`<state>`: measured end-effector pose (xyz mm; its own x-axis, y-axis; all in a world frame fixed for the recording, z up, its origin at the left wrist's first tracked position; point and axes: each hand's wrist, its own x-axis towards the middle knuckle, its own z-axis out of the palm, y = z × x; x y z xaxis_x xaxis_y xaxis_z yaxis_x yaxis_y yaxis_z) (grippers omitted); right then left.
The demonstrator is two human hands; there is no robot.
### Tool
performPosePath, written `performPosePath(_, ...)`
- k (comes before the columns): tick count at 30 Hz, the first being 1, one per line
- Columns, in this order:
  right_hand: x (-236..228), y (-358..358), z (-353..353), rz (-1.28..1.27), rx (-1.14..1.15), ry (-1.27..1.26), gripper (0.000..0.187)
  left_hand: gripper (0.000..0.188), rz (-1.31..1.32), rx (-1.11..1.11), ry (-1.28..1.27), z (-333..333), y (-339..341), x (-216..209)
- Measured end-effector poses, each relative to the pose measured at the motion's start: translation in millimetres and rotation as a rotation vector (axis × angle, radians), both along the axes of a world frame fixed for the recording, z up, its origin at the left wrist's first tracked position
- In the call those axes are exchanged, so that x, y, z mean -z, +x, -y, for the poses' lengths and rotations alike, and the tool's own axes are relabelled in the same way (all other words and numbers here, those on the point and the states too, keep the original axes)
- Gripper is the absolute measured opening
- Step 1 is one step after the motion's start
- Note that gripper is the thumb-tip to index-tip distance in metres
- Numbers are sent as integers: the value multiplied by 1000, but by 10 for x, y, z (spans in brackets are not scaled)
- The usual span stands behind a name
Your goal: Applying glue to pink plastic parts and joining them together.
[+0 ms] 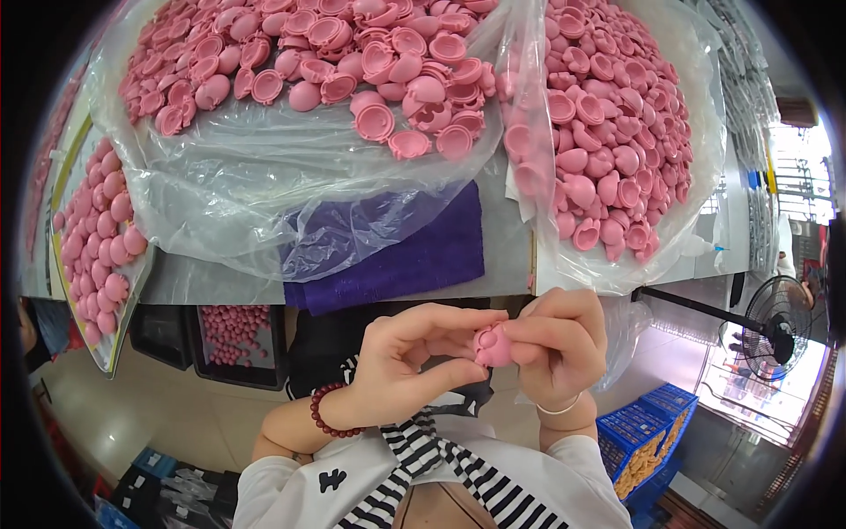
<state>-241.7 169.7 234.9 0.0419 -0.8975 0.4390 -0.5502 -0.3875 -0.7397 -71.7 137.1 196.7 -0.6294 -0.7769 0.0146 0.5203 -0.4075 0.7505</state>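
A small pink plastic piece (493, 346), rounded with a raised ring on its face, is held between my two hands over the front of the table. My right hand (564, 344) pinches it from the right with thumb and fingertips. From the left, the thumb and fingers of my left hand (414, 353) close toward its edge and appear to touch it. Ahead, a wide pile of pink hollow half shells (379, 62) lies on clear plastic sheeting. A second pile of similar pink shells (617, 132) fills a clear bag at the right.
A purple cloth (397, 256) lies at the table's front edge. Rounded pink pieces fill a tray (128, 304) at the left. Below stands a black bin (233, 370) with small pink parts. On the right are a fan (780, 339) and blue crates (639, 432).
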Motion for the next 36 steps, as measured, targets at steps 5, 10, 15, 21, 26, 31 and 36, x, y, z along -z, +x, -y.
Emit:
performPosePath(5, -77, 10, 44, -96, -75, -30, 31, 37, -12, -41, 41, 6, 12, -10)
performPosePath(10, -6, 14, 8, -253, -33, -162, 35, 44, 142, -155, -310, 51, -16, 16)
performPosePath(15, 42, 65, -81, -327, -43, -279, 22, 49, 193, -215, -186, 73, -22, -12)
performPosePath(21, 194, -392, -158, -288, 459, -507, 9, 43, 199, -282, -472, 178, 63, 19)
performPosePath(26, 278, -1369, -89, -157, 999, -570, 30, 46, 252, -262, -561, 295, 350, -122)
performPosePath(31, 559, -2797, -440, 17, 1136, -388, 56, 29, 1036, -1354, -834, 674, 1216, -189)
performPosePath(36, 603, -2842, -258, 137, 1141, -117, 59, 31, 2032, -1091, -1030, 1204, 2738, -184)
